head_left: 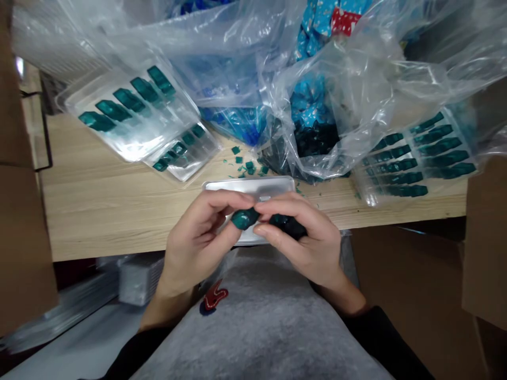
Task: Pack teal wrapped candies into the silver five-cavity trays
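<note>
Silver tray (273, 183) partly hidden behind the left hand (194, 237) and the right hand (315, 240), dark green pieces (290, 226) half covered within the latter, blue contents (233, 120) blurred under clear plastic (225, 39), cardboard (487, 237) cut by the right edge, green crumbs (231, 176) too small to tell.

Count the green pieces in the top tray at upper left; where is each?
5: in the top tray, the first green piece is at the row's far left; the second, third and fourth step up rightward; the fifth is at the upper right end.
</note>
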`<action>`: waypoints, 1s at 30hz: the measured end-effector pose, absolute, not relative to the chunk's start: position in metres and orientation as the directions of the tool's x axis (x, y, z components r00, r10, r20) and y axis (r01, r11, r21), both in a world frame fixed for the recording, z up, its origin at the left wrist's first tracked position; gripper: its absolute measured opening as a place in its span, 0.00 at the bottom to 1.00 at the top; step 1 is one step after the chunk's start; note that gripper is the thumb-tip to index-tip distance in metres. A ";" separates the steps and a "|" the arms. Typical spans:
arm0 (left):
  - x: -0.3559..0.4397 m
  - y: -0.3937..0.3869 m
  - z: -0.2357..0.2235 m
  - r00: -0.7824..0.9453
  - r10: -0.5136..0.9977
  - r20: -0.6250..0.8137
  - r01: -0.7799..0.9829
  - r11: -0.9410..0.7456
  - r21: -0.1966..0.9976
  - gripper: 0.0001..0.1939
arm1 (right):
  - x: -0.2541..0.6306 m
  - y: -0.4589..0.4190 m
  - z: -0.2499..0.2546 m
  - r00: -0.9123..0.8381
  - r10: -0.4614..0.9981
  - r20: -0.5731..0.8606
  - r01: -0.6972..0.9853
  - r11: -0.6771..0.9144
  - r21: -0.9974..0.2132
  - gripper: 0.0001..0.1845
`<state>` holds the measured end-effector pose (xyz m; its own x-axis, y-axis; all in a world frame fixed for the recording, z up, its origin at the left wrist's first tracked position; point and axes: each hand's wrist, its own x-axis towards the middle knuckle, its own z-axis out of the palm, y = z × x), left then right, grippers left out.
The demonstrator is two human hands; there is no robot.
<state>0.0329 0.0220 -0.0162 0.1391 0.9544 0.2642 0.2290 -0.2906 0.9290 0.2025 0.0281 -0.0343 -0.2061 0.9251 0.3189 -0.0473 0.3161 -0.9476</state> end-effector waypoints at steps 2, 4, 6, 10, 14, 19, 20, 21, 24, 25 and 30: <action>0.033 0.020 -0.016 0.121 0.957 0.265 0.236 -0.287 0.928 0.15 | 0.203 0.028 -0.033 -0.218 0.921 0.323 -0.021 0.327 -0.945 0.11; 0.033 0.020 -0.016 0.135 0.951 0.278 0.263 -0.305 0.915 0.14 | 0.203 0.028 -0.032 -0.245 0.913 0.327 0.009 0.339 -0.941 0.11; 0.032 0.019 -0.017 0.156 0.932 0.328 0.298 -0.361 0.884 0.12 | 0.203 0.027 -0.032 -0.270 0.905 0.328 0.037 0.350 -0.936 0.12; 0.026 0.013 -0.021 0.242 0.914 0.326 0.361 -0.397 0.844 0.13 | 0.211 0.021 -0.038 -0.328 0.898 0.295 0.012 0.316 -0.949 0.13; 0.017 0.002 -0.028 0.298 0.942 0.154 0.379 -0.264 0.887 0.18 | 0.228 0.019 -0.044 -0.366 0.909 0.199 0.067 0.239 -0.969 0.12; 0.007 0.000 -0.034 -0.015 0.972 0.236 0.401 -0.211 0.891 0.20 | 0.233 0.029 -0.044 -0.345 0.905 0.248 0.421 0.385 -0.821 0.13; 0.005 0.001 -0.034 -0.050 0.963 0.264 0.419 -0.219 0.881 0.19 | 0.232 0.032 -0.044 -0.381 0.890 0.250 0.472 0.420 -0.775 0.13; 0.004 0.002 -0.034 -0.067 0.957 0.282 0.434 -0.227 0.872 0.18 | 0.231 0.035 -0.043 -0.414 0.878 0.240 0.510 0.442 -0.738 0.13; 0.001 0.004 -0.034 -0.036 0.954 0.296 0.449 -0.250 0.858 0.17 | 0.227 0.040 -0.041 -0.470 0.858 0.206 0.558 0.470 -0.684 0.13; 0.001 0.005 -0.034 -0.016 0.954 0.298 0.452 -0.259 0.854 0.17 | 0.226 0.039 -0.041 -0.484 0.851 0.202 0.570 0.482 -0.665 0.13; 0.001 0.007 -0.038 0.027 0.956 0.293 0.471 -0.270 0.840 0.18 | 0.215 0.032 -0.038 -0.517 0.829 0.213 0.724 0.557 -0.408 0.13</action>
<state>0.0011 0.0069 -0.0380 0.0272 0.9559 0.2925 0.4711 -0.2704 0.8396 0.2150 0.0316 -0.0377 -0.5171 0.8289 0.2134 0.7240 0.5566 -0.4076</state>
